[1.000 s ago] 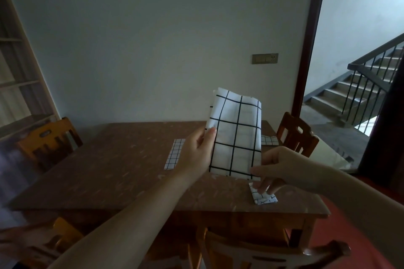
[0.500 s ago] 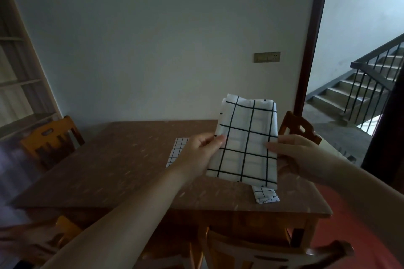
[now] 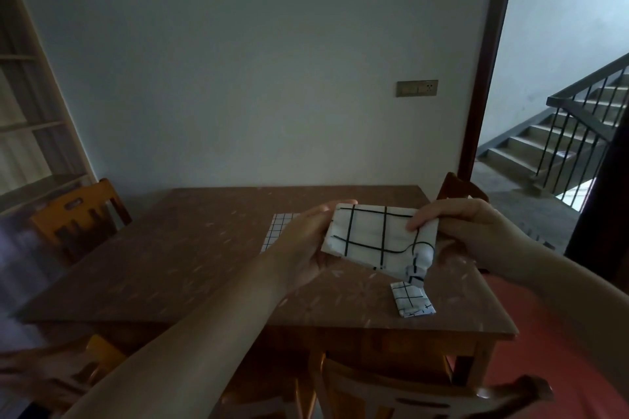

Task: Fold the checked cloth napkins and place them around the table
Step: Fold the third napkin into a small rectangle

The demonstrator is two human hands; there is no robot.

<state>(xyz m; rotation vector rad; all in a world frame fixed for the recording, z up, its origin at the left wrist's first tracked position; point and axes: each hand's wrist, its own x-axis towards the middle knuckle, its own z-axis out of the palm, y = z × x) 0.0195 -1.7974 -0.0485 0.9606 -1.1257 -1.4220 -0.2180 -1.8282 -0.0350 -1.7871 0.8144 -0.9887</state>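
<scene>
I hold a white napkin with a wide black check (image 3: 371, 236) folded over into a flat packet above the brown table (image 3: 177, 258). My left hand (image 3: 308, 241) grips its left edge from below, thumb on top. My right hand (image 3: 463, 231) pinches its right edge, fingers curled over the fold. A loose corner hangs down at the packet's lower right. Below it a small folded checked napkin (image 3: 412, 299) lies on the table near the front right corner. A fine-checked napkin (image 3: 275, 231) lies flat mid-table, partly hidden behind my left hand.
Wooden chairs stand at the left (image 3: 78, 214), at the far right (image 3: 459, 189) and at the near edge (image 3: 408, 395). Shelving (image 3: 23, 119) lines the left wall. An open doorway at the right shows a staircase (image 3: 561, 133).
The napkin was held upright and tall between my hands; its top half has come down, and it is now a shorter, flatter packet held lower over the table.
</scene>
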